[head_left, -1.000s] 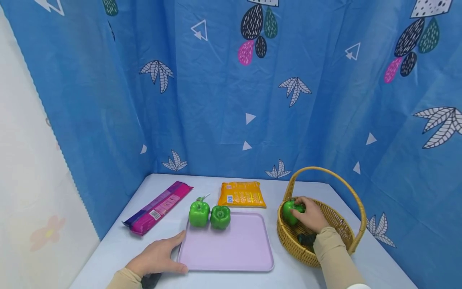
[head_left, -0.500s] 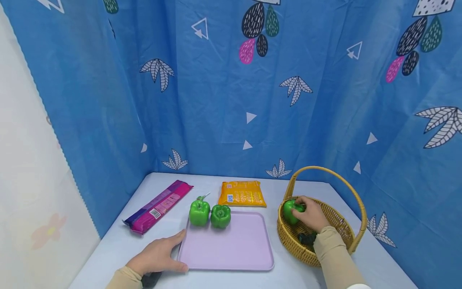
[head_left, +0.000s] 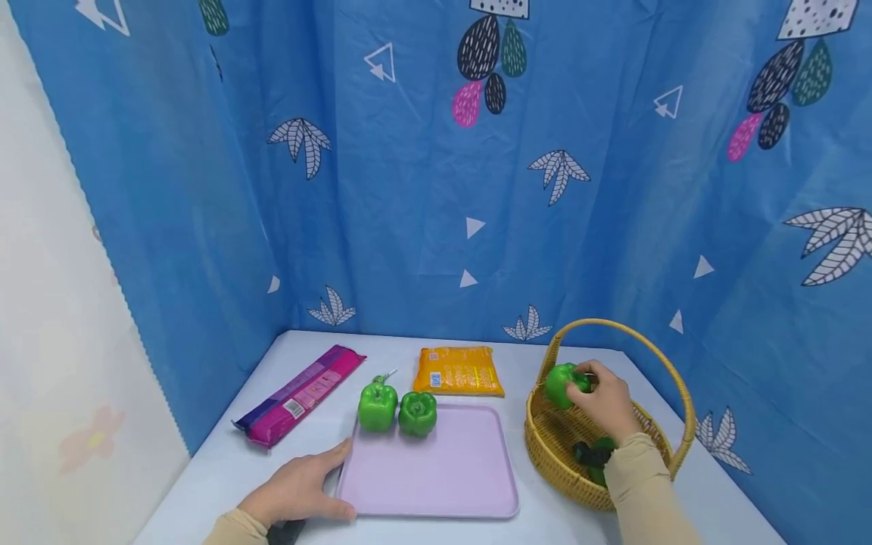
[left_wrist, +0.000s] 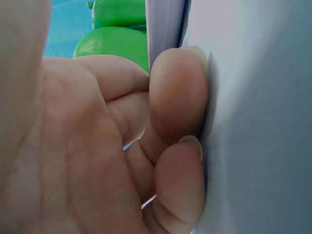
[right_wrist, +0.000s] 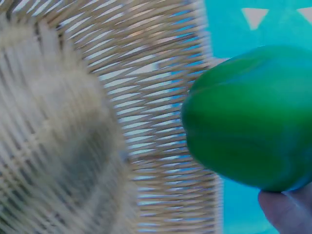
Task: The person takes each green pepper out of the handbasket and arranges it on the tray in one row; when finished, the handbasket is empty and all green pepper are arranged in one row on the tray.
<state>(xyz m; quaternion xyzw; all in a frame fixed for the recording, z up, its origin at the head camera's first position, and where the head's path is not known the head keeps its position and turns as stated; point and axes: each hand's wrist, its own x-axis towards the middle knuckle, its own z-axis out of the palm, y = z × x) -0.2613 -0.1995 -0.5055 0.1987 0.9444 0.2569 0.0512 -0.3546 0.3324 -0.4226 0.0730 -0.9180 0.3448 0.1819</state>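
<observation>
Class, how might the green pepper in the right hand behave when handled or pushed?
The green pepper might roll unevenly if nudged, given its rounded, lobed sides. Its glossy skin suggests it may be slippery. It seems fairly stiff, showing no obvious dent where the right hand grips it.

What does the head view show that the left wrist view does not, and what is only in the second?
Only the head view: the right hand gripping a green pepper at the basket, the pink-and-purple packet and the orange packet.

Only the left wrist view: the palm side of the left hand, with its finger pads close up.

Both: the left hand at the tray's edge, two other green peppers (only partly in the wrist view) and the white table.
</observation>
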